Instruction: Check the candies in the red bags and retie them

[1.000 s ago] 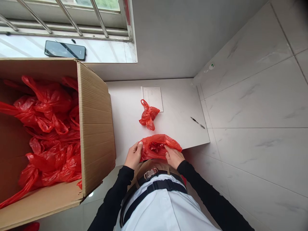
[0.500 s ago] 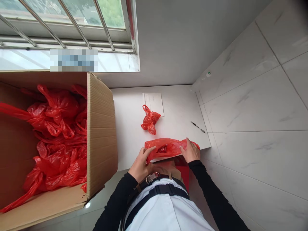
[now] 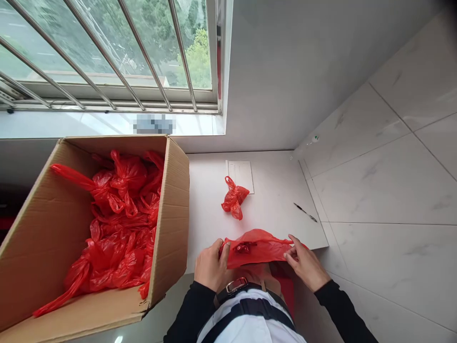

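Note:
A red plastic bag (image 3: 260,250) is stretched sideways between my two hands at the front edge of the white table. My left hand (image 3: 211,264) is closed on its left end, thumb on top. At the right end, my right hand (image 3: 305,262) pinches the bag near its handle. Small dark red wrapped items (image 3: 243,247) show inside the bag, too small to name. Beyond it on the table lies a knotted red plastic bag (image 3: 234,197), its loop pointing away from me.
A cardboard box (image 3: 173,214) full of tied red bags (image 3: 121,228) stands at the left. On the white table (image 3: 207,209) lie a notebook (image 3: 243,174) and a pen (image 3: 305,212). A barred window (image 3: 143,52) is behind; a tiled wall (image 3: 385,190) bounds the right.
The view has shifted, so everything sits lower and further right. My right hand has moved outward along the bag, and the bag is pulled wider between my hands.

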A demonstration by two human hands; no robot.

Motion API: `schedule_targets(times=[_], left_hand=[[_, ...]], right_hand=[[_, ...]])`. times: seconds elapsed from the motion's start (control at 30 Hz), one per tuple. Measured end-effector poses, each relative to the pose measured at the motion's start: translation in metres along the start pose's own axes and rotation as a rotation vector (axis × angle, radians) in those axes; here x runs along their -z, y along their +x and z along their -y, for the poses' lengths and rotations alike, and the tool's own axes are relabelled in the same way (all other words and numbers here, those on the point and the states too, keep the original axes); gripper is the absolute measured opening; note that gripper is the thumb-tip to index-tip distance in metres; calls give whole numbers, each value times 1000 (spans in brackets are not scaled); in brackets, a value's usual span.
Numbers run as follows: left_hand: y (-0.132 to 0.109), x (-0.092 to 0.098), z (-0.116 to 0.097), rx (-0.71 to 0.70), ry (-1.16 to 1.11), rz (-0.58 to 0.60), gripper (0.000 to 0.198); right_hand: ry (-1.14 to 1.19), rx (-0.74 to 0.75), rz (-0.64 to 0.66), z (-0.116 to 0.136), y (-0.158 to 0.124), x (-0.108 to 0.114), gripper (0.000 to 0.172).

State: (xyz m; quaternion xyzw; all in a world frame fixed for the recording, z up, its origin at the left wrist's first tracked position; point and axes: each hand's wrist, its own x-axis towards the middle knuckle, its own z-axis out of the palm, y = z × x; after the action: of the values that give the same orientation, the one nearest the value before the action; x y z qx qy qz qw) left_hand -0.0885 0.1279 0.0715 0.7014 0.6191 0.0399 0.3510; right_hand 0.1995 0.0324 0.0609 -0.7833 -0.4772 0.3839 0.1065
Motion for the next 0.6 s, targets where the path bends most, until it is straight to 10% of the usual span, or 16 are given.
schedule_targets(times=[0.17,0.3,0.5,0.6], left_hand=[[0,-1,3,-91,-159,-66,30],[-3,-2,8,-102,-381,39,10],[-4,-5,16,-68,-612,43,30],[-6,-1,15,-16,-511,-73,29]], right_hand=[[378,122,-58,4,-11,-4,59],[-37,217,-356,5,-5,-13,70],[-28,192,126,19,6,-30,82],[11,326,169,42,5,-33,49]])
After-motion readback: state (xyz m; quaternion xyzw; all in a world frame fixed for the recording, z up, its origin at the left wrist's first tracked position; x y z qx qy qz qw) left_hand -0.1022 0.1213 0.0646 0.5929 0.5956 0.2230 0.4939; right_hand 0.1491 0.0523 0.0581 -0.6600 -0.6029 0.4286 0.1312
